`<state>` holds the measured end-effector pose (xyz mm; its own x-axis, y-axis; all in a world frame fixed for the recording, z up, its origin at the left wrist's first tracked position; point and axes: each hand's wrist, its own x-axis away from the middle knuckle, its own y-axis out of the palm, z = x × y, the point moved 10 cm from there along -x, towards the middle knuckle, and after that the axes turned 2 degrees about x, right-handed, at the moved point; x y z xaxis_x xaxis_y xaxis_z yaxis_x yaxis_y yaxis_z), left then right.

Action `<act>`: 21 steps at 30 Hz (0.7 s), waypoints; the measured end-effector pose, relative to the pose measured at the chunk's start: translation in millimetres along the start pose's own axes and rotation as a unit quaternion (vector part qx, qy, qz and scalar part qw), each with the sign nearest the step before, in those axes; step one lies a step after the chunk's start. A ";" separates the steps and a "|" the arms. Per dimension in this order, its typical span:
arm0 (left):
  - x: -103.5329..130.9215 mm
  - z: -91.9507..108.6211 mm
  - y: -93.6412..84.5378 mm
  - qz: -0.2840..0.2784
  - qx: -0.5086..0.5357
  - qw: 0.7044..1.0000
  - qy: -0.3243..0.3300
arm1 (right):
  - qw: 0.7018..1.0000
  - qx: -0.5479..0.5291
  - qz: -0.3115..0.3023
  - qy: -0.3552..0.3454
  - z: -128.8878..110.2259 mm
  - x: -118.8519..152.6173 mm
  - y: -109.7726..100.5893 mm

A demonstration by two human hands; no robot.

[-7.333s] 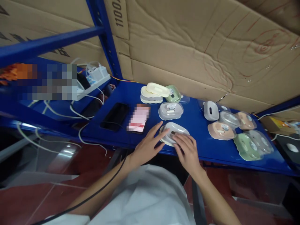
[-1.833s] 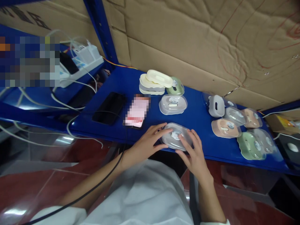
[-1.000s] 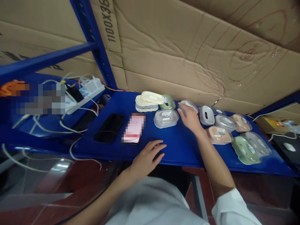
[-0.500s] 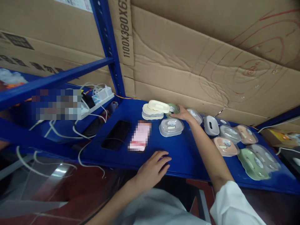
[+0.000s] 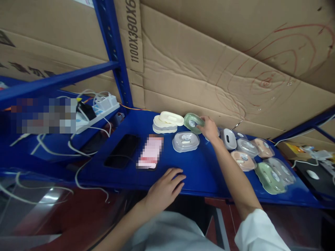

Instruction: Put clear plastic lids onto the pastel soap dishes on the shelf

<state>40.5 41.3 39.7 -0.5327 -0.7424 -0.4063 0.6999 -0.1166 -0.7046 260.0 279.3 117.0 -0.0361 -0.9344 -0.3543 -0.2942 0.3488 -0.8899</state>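
My right hand (image 5: 210, 129) is at the back of the blue shelf, its fingers closed on the right end of a green oval soap box (image 5: 192, 120) with a round label. To the left of that box is a cream soap box (image 5: 165, 124), with a cream oval piece (image 5: 171, 118) lying tilted on top. A grey soap box (image 5: 186, 142) with a clear lid sits in front of the green one. My left hand (image 5: 164, 188) rests near the shelf's front edge, fingers spread and holding nothing.
Several grey, peach and green boxes (image 5: 243, 160) stand to the right. A dark phone (image 5: 122, 150) and a lit phone (image 5: 150, 151) lie left. Beyond the blue post (image 5: 111, 45) are a power strip (image 5: 98, 113) and loose white cables. Cardboard (image 5: 183, 69) backs the shelf.
My right hand has moved slightly right relative to the green soap box, and more of the box shows. The camera view has turned a little right. My left hand stays by the front edge.
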 end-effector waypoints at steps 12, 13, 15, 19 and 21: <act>0.6 -0.9 1.5 -0.007 -0.003 1.000 -0.009 | 0.997 -0.039 0.033 -0.051 -18.9 7.4 -20.9; 0.5 -1.2 1.5 -0.007 -0.004 1.000 -0.009 | 0.996 -0.054 0.037 -0.057 -20.6 8.6 -25.4; 0.5 -1.6 1.5 -0.007 -0.006 1.000 -0.008 | 0.991 -0.083 0.061 -0.080 -26.1 15.9 -40.4; 1.1 0.8 1.4 -0.006 -0.011 1.000 0.010 | 0.982 -0.072 0.120 -0.123 -32.3 54.9 -77.4; 1.6 2.2 1.2 -0.005 -0.012 1.000 0.019 | 0.984 -0.041 0.127 -0.117 -24.8 77.3 -87.4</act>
<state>41.4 38.6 39.4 -0.5573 -0.7163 -0.4201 0.6831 -0.1078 -0.7224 259.3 174.9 174.6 0.1008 -0.7724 -0.6271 -0.3807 0.5524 -0.7416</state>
